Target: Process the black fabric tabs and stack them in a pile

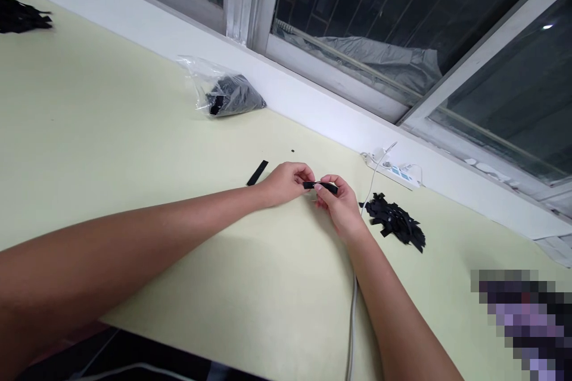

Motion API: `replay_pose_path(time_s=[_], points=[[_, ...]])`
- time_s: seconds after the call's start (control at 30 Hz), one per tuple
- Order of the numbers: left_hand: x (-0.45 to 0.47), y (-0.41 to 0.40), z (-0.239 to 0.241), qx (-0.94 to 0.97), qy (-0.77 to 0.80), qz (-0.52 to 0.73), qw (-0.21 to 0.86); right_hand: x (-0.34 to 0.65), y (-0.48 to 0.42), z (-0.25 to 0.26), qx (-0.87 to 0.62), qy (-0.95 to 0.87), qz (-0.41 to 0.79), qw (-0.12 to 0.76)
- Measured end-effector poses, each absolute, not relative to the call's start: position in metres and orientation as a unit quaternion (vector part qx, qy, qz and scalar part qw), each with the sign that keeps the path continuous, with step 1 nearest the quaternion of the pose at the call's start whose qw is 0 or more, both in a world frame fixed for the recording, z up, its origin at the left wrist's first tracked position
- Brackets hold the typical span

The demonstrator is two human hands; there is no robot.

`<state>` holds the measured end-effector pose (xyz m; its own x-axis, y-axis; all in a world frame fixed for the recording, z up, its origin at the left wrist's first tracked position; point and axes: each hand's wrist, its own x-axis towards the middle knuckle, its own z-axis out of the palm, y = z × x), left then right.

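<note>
A short black fabric strip (329,187) is held between both hands, a little above the pale table. My left hand (288,181) pinches its left end, thumb and fingers closed. My right hand (339,205) grips the other end, with the thumb on top. A small light spot shows near the strip's middle, too small to name. Another black strip (258,172) lies flat on the table, just beyond my left wrist. To the right of my right hand is a loose pile of black strips (395,220), some with small shiny spots.
A clear plastic bag (235,95) of black pieces lies by the wall. A white power strip (393,171) stands against the ledge, its cable (353,321) running beneath my right forearm. More black pieces (22,15) lie far left. A tiny dark disc (292,150) rests beyond my hands.
</note>
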<state>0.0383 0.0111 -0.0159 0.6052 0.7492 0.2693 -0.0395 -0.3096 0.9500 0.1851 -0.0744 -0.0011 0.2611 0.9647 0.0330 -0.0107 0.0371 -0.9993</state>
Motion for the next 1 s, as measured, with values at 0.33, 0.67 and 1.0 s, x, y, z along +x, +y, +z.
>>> replay_pose_path(time_s=[0.33, 0.67, 1.0], points=[[0.038, 0.007, -0.007, 0.674, 0.277, 0.357, 0.584, 0.190, -0.068, -0.013, -0.597, -0.443, 0.332, 0.581], [0.040, 0.010, -0.012, 0.657, 0.285, 0.371, 0.591, 0.191, -0.068, -0.016, -0.599, -0.437, 0.331, 0.583], [0.036, 0.006, -0.009, 0.697, 0.272, 0.357, 0.559, 0.190, -0.068, -0.016, -0.624, -0.455, 0.289, 0.565]])
